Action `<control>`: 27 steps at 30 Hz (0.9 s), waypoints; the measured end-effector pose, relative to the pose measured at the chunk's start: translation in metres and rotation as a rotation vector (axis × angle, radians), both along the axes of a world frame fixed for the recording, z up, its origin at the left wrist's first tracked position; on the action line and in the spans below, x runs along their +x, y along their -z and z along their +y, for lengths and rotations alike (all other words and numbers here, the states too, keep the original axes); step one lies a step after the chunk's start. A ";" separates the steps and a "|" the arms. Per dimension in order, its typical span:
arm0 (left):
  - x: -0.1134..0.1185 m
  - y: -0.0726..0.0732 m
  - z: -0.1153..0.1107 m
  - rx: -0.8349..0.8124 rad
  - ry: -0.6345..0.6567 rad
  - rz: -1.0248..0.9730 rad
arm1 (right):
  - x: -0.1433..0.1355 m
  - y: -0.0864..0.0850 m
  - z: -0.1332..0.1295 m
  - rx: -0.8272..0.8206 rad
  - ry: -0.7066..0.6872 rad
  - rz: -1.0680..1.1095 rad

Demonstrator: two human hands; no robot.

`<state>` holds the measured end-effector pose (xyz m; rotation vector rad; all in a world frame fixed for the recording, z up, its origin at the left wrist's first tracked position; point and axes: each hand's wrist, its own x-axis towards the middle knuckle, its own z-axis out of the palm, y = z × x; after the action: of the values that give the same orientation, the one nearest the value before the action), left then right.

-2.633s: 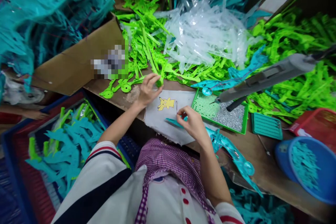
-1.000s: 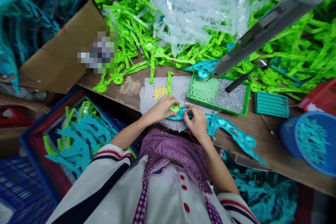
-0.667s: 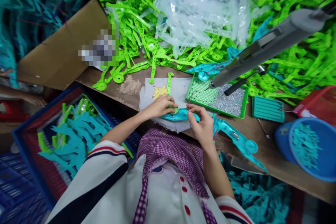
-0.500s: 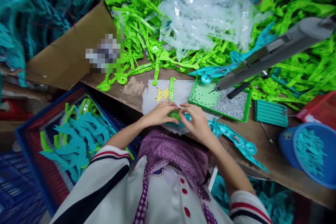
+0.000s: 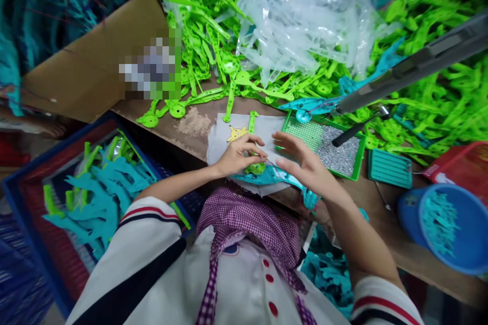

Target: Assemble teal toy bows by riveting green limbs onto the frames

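Note:
On the grey cloth [image 5: 221, 134], a turquoise plastic part [image 5: 263, 177] lies in front of me with a small green round piece [image 5: 256, 168] on it. Above the green piece, my left hand [image 5: 238, 156] has its thumb and a finger brought together in a pinch. What lies between those fingertips is too small to tell; a thin dark strand, perhaps a wire, shows near them. My right hand [image 5: 305, 162] is raised at the right end of the turquoise part, fingers spread and holding nothing visible. A narrow green strip [image 5: 252, 124] lies beyond my left hand.
A green tray [image 5: 358, 162] of small metal pieces sits right of the cloth, under a hanging grey screwdriver-like tool [image 5: 412, 68]. Green parts [image 5: 206, 25] and clear plastic pieces [image 5: 305, 20] pile up behind. A blue bucket [image 5: 409, 213] stands right, a crate [image 5: 23, 183] left.
My right hand has moved right, away from the green piece, and its fingers have spread. My left hand has lifted slightly off the piece. More of the turquoise part shows.

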<state>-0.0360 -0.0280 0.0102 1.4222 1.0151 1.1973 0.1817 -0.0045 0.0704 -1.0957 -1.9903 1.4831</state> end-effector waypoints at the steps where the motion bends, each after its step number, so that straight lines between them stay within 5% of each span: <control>1: 0.000 -0.003 0.002 0.082 -0.019 0.015 | -0.009 -0.001 0.002 -0.140 0.032 0.095; 5: 0.000 -0.008 0.006 0.078 -0.053 -0.062 | -0.036 0.005 0.004 -0.615 0.040 0.157; 11: 0.008 0.019 -0.018 -0.528 0.018 -0.488 | -0.035 0.016 -0.002 -0.455 0.093 0.082; 13: 0.007 0.026 -0.025 -0.615 0.046 -0.512 | -0.034 0.021 0.001 -0.395 0.081 0.062; 16: -0.007 0.027 -0.020 -0.423 0.031 -0.272 | -0.036 0.029 0.015 -0.173 0.191 -0.049; 19: -0.031 0.028 0.000 0.003 -0.018 0.169 | -0.045 0.034 0.037 0.081 0.277 -0.230; 22: -0.047 0.035 0.022 0.323 0.149 0.542 | -0.061 0.036 0.059 0.219 0.226 -0.430; 27: -0.047 0.047 0.031 0.403 0.314 0.801 | -0.085 0.045 0.087 0.180 0.138 -0.627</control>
<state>-0.0831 0.0026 -0.0370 2.3833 1.0331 0.6026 0.0971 0.0825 0.0258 -1.7260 -2.3222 0.9289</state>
